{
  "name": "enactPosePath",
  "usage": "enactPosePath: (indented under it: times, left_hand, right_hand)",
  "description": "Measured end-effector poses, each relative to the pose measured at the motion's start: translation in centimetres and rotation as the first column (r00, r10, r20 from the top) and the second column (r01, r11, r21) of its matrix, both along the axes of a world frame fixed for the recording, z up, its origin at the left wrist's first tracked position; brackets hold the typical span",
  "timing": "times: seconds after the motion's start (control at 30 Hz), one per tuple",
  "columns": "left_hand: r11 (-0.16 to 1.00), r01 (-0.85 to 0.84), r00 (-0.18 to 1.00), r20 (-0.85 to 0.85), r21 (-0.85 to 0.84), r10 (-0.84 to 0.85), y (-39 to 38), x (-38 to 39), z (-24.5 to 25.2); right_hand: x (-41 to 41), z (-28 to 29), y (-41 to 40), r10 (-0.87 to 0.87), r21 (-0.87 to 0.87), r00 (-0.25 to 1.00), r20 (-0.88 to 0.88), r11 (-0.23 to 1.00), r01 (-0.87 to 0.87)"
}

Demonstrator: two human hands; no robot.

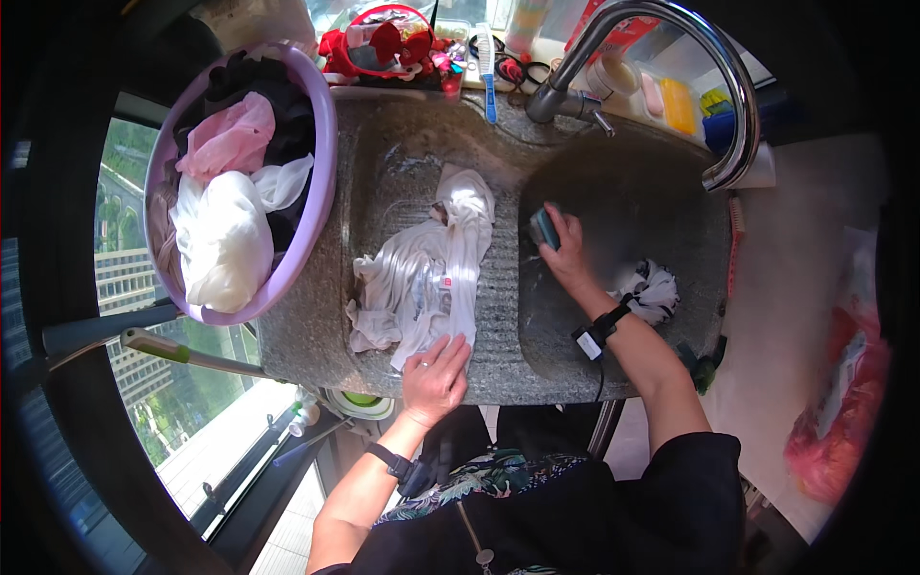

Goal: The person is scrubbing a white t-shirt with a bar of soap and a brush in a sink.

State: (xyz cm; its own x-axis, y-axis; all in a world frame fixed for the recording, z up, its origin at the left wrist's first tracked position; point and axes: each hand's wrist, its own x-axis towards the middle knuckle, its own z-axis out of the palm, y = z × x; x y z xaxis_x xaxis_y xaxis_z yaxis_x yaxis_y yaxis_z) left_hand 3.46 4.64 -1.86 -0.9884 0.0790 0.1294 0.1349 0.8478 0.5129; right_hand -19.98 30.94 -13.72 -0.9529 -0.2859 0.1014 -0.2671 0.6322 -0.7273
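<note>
My left hand [434, 379] lies flat on the lower end of a wet white garment [410, 269], its fingers extended. The garment is spread in the left basin of a grey stone laundry sink [302, 352] and reaches onto the ribbed washboard [497, 309]. A small red tag shows on the cloth. My right hand [568, 248] grips a small teal scrub brush [546, 228] over the left side of the deeper right basin. Below my right forearm, a bunched white cloth with dark edging [652, 291] lies in that basin, partly hidden by the arm.
A purple tub [325, 180] heaped with laundry stands left of the sink. The chrome faucet [740, 93] arches over the right basin. A blue-handled comb [489, 79], a soap bar [678, 106] and a red headband [388, 11] crowd the back ledge. A mop handle [194, 357] slants at lower left.
</note>
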Motion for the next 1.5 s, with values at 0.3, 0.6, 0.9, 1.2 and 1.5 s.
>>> enactPosePath:
  times: [0.3, 0.6, 0.9, 1.2, 1.5]
  left_hand:
    - [0.998, -0.005, 1.000, -0.021, 0.066, 0.006, -0.3, 0.0, -0.4]
    - [0.997, -0.006, 0.998, 0.057, 0.081, 0.001, -0.7, 1.5, -1.2]
    - [0.981, -0.081, 0.996, 0.056, 0.176, 0.073, 0.1, -1.9, 0.2]
    - [0.820, -0.438, 0.893, 0.280, 0.369, 0.351, -0.9, -3.6, -0.6]
    - [0.852, -0.493, 0.870, 0.090, 0.174, 0.485, -1.5, -1.8, 2.7]
  right_hand:
    - [1.4, 7.7, -16.6, 0.501, 0.172, 0.824, -0.265, 0.865, -0.471]
    - [8.3, 7.9, -15.8, 0.524, 0.123, 0.846, -0.100, 0.850, -0.512]
    - [-5.7, 5.4, -20.4, 0.228, 0.246, 0.960, -0.160, 0.952, -0.185]
    - [-4.2, 6.6, -16.0, 0.092, -0.181, 0.996, -0.019, 0.979, -0.094]
    - [-3.9, 5.5, -14.5, 0.146, -0.058, 0.989, -0.033, 0.987, -0.148]
